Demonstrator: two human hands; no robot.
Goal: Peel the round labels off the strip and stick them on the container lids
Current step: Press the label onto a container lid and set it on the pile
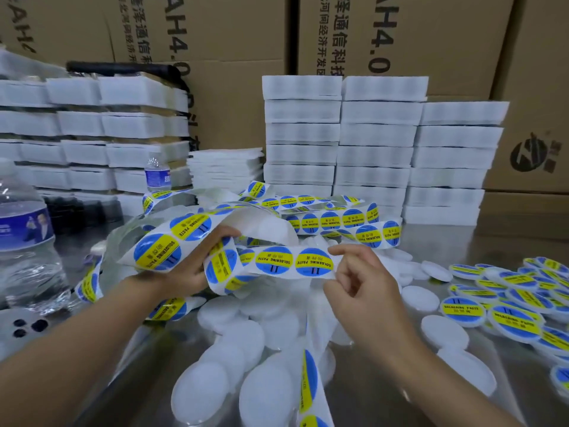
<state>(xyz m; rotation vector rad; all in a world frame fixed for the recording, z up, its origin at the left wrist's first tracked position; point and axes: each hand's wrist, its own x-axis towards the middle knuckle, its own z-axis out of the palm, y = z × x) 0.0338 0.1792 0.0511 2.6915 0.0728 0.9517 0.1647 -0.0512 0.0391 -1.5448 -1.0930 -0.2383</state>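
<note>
- Heaped at 6 o'clock on the table: bare white lids. Flat and stiff-looking, probably light enough to skid under a pressing thumb, so best steadied at the rim.
- Dangling over that heap, also at 6: a loose run of the strip.
- Just left of centre, at 9: left hand, curled round a folded bunch of strip and clamped on it.
- Just right of centre, at 3: right hand, thumb and forefinger closed in a pinch at the strip's free end, beside the last label. Whether on label edge or backing, cannot tell.
- Judged handling: thin, floppy, near weightless paper on slick backing. Likely to curl and stick to itself, so better lifted by the very edge, with the backing bent sharply away.
- Piled at 3 o'clock: labelled lids.
- Standing at 9: a water bottle.
- Farther off, at 12: more strip in tangled loops, then white stacks, then boxes.
</note>
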